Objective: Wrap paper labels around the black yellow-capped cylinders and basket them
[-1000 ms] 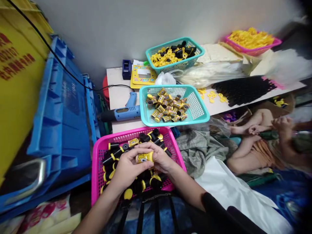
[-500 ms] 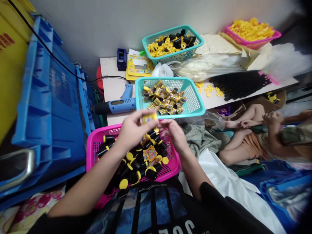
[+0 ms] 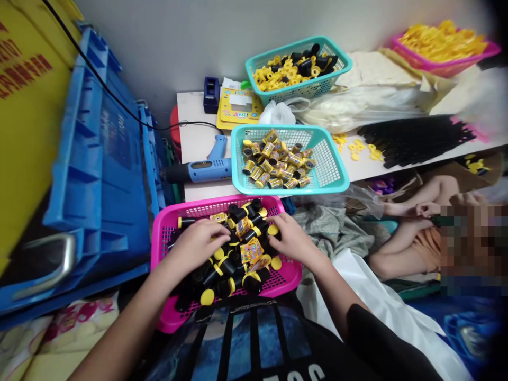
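Observation:
My left hand [image 3: 204, 238] hovers over the left part of a pink basket [image 3: 161, 230], thumb and fingers apart, with nothing seen in it. My right hand [image 3: 291, 238] reaches over the basket's right rim, its fingers spread on either side of a yellow cap [image 3: 273, 229]; whether they touch it I cannot tell. The basket holds many black canisters [image 3: 228, 264] with yellow caps. Small printed yellow labels [image 3: 251, 250] lie on top of them. Behind it, a teal basket [image 3: 337, 182] contains label-wrapped canisters [image 3: 281, 168].
A blue heat gun [image 3: 208, 170] lies left of the teal basket. Farther back stand a second teal basket [image 3: 260, 95] of yellow and black parts and a pink basket [image 3: 436, 66] of yellow pieces. Blue crates [image 3: 99, 159] rise on the left. Another person's legs [image 3: 400, 243] are at right.
The yellow-wrapped canister has left my left hand, and a similar one now shows near the teal basket's front edge. My hands have separated and lowered into the pink basket. The view shifted slightly.

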`<state>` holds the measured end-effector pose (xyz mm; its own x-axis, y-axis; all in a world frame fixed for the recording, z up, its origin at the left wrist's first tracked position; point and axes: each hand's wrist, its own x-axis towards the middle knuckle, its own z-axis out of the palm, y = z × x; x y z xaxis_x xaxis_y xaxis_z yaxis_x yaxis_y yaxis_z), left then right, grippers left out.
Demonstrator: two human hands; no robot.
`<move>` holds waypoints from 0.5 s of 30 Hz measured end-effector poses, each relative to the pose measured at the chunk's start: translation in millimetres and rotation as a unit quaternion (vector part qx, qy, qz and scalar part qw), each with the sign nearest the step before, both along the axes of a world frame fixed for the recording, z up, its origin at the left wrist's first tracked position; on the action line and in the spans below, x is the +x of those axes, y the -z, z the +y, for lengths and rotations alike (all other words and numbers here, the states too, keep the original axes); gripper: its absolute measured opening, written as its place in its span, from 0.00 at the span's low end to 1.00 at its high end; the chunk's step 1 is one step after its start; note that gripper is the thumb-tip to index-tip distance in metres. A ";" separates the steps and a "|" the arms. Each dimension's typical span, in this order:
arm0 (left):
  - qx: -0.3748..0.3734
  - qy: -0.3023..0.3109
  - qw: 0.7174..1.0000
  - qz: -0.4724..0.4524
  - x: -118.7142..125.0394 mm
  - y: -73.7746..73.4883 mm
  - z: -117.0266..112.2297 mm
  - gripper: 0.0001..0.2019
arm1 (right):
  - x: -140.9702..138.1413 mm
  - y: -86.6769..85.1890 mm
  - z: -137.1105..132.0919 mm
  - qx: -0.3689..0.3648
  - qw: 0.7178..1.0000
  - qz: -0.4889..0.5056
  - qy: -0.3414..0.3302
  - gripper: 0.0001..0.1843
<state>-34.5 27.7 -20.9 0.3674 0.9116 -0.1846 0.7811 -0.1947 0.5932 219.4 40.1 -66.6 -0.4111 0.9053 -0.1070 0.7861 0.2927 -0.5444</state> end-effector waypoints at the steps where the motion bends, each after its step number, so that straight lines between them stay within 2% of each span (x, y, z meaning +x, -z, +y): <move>1: 0.001 0.008 1.000 0.027 6.5 5.2 -7.1 0.11 | 0.7 -1.2 2.3 0.006 0.999 0.040 0.024 0.17; 5: 0.012 -0.016 0.994 0.106 40.7 22.4 -22.6 0.14 | -2.6 -3.7 4.1 0.022 0.982 0.160 0.099 0.13; 7: -0.025 -0.028 0.997 0.072 46.4 27.1 -22.6 0.13 | -4.5 -5.1 2.2 0.010 0.969 0.215 0.121 0.14; 9: -0.067 -0.053 0.996 0.007 41.4 27.0 -18.9 0.16 | -5.7 -8.6 0.6 -0.009 0.957 0.263 0.121 0.12; 12: -0.095 -0.055 0.993 -0.050 26.7 18.2 -11.2 0.21 | -11.5 -17.7 1.0 -0.039 0.952 0.298 0.057 0.13; 15: -0.091 -0.017 0.990 -0.107 19.4 7.5 -6.2 0.23 | -26.7 -25.0 4.3 -0.049 0.963 0.259 -0.058 0.11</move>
